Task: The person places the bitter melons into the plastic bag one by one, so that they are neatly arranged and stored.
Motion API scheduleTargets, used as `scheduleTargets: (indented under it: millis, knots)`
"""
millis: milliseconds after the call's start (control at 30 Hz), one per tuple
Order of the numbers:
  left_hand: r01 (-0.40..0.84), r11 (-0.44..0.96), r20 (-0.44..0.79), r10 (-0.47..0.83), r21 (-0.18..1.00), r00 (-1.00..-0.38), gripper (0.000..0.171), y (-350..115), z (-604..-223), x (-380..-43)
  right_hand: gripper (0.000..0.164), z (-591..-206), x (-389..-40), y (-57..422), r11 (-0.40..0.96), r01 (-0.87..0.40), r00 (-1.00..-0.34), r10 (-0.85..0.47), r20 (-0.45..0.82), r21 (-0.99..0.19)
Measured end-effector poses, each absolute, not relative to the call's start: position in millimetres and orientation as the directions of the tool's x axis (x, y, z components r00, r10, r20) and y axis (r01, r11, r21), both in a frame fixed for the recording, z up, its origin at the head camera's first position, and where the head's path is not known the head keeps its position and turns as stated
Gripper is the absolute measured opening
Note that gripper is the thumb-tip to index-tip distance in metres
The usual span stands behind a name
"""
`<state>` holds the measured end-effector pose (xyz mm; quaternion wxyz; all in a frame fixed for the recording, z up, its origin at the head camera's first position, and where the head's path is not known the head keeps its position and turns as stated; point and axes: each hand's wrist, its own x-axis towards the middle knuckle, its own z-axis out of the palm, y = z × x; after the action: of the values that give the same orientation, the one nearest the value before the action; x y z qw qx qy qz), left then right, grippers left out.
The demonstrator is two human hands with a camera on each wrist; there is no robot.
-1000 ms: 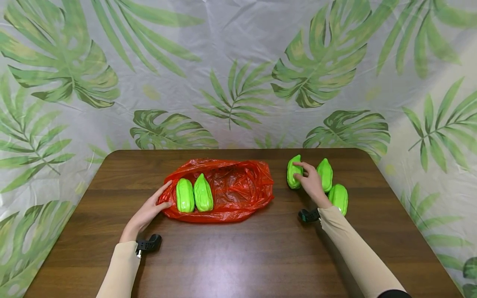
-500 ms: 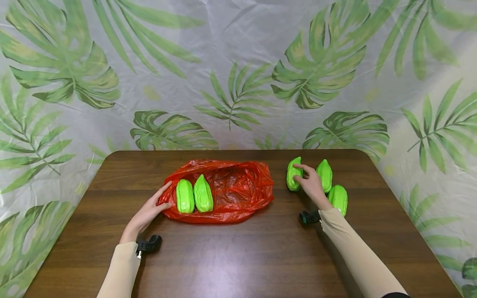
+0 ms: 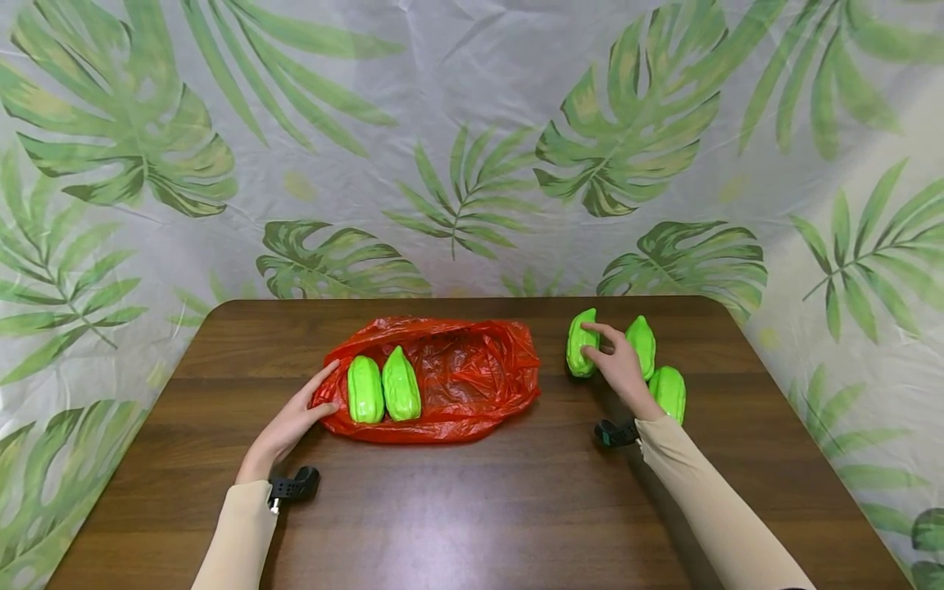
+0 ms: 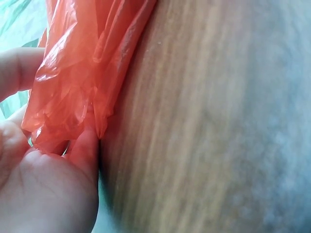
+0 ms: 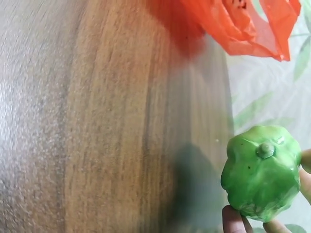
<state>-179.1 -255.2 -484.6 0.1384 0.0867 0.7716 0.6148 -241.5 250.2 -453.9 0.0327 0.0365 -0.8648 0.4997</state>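
In the head view, a red plastic bag (image 3: 472,373) lies on its side with its mouth wide, and two bright green ridged fruits rest in its left part, a blunt one (image 3: 365,389) and a pointed one (image 3: 401,385). My left hand (image 3: 295,418) holds the bag's left end, thumb and fingers around the film (image 4: 73,82). To the right of the bag, my right hand (image 3: 618,360) pinches another green ridged fruit (image 3: 580,344) between thumb and fingers. The right wrist view shows this fruit's stubby end (image 5: 265,150) with the fingertips (image 5: 232,218) against its side.
Two more green fruits, one upper (image 3: 642,344) and one lower (image 3: 669,393), lie just right of my right hand, partly behind the arm. Everything is on a dark wooden table (image 3: 457,508). A leaf-patterned curtain (image 3: 472,205) hangs behind it.
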Motion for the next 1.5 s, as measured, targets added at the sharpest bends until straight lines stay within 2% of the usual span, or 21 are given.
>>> scheduleTargets:
  millis: [800, 1200, 1500]
  knots:
    - [-0.026, 0.218, -0.096, 0.316, 0.976, -0.944, 0.071, -256.0, -486.4, -182.8, 0.044, -428.4, -232.3, 234.8, 0.391, -0.147, -0.989, -0.062, 0.133, -0.909]
    - [-0.03, 0.228, -0.101, 0.307, 0.973, -0.946, 0.071, -256.2, -486.4, -182.0, 0.042, -408.0, -223.7, 216.0, 0.354, -0.173, -0.982, -0.132, 0.134, -0.919]
    - [-0.034, 0.228, -0.105, 0.307, 0.973, -0.946, 0.071, -256.3, -487.4, -181.7, 0.041, -407.2, -221.8, 203.8, 0.336, -0.193, -0.975, -0.175, 0.14, -0.922]
